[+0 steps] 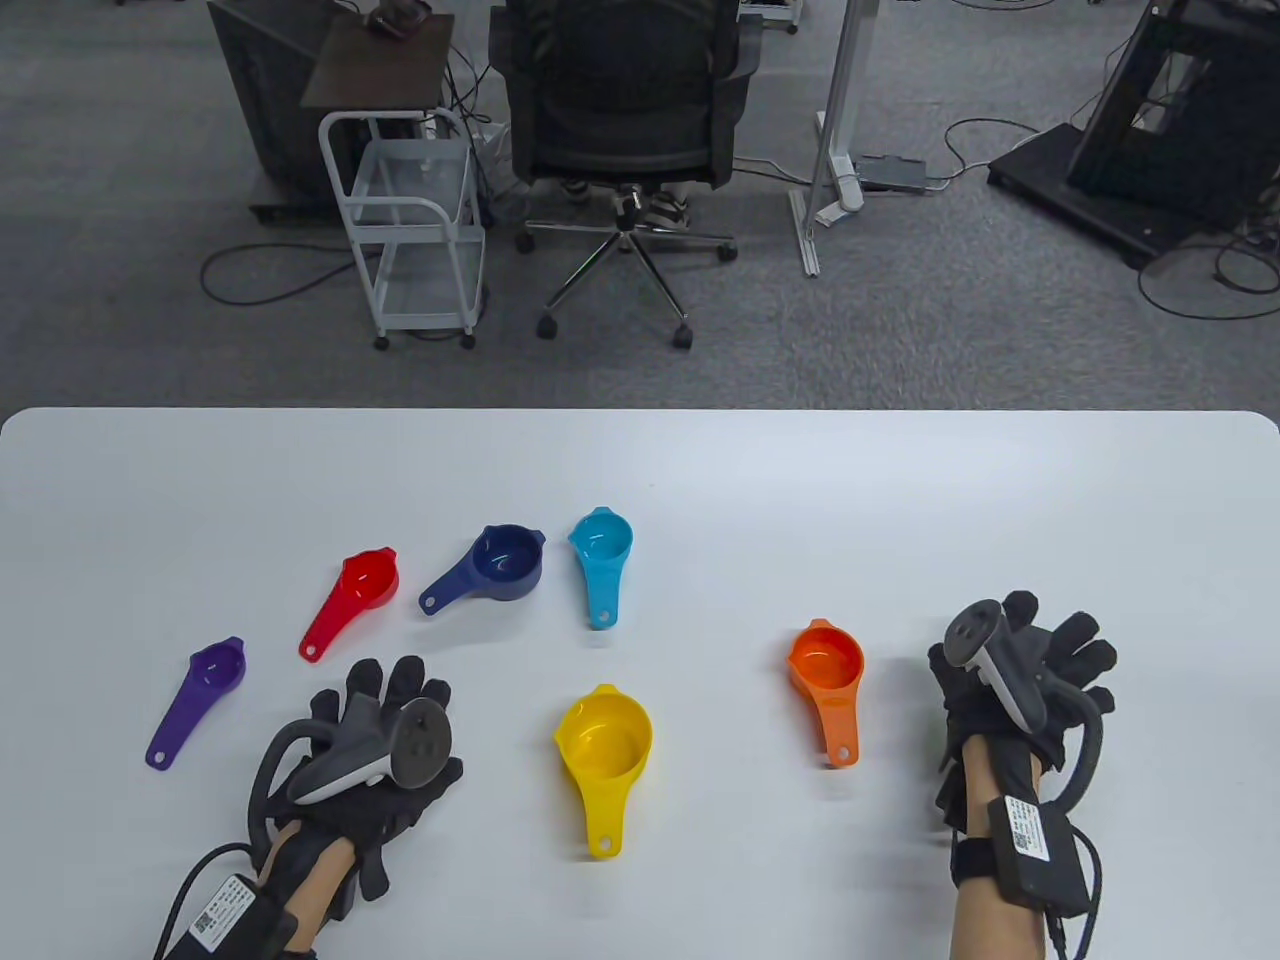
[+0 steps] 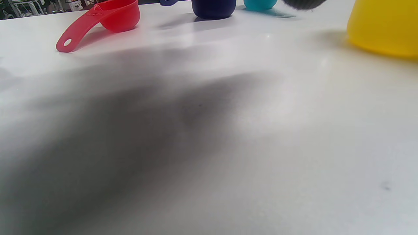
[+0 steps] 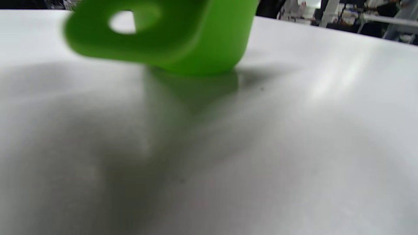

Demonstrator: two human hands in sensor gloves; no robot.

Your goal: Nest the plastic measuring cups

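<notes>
Green cup (image 3: pixel 183 36) hidden under right grip (image 1: pixel 1030 670)

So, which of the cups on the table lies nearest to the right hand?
The orange cup. It lies just left of the right hand, apart from it; the yellow cup and the rest are farther left.

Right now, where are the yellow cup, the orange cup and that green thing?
yellow cup (image 1: pixel 604 740): table view, inside its bowl.
orange cup (image 1: pixel 826 661): table view, inside its bowl.
green cup (image 3: pixel 209 39): right wrist view, on its outer wall.
</notes>
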